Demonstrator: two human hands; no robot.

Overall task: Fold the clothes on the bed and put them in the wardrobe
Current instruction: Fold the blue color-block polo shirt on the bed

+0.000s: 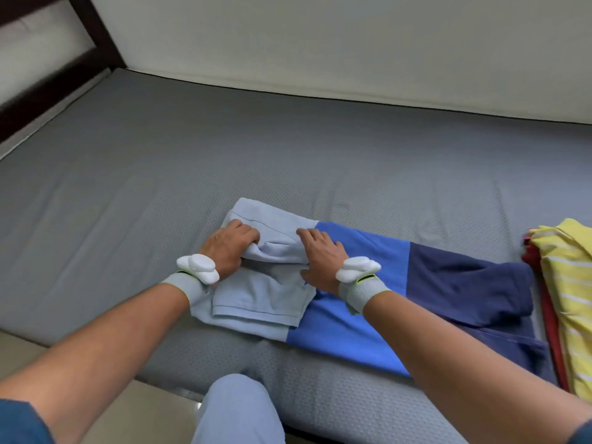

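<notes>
A colour-block shirt [358,302] lies flat near the front edge of the bed, with a light blue top part, a bright blue middle band and a navy bottom at the right. A light blue sleeve is folded over the body at the left. My left hand [229,248] grips a bunched fold of the light blue cloth near the collar. My right hand [320,256] rests on the shirt just to the right of it, its fingers lying over the same fold, thumb spread below.
The grey mattress [192,161] stretches far and left of the shirt. At the right edge lies a pile of clothes: a yellow striped garment [567,283] over a red one [549,322]. A dark bed frame [48,88] stands at the far left; my knee [238,408] is at the bed's front edge.
</notes>
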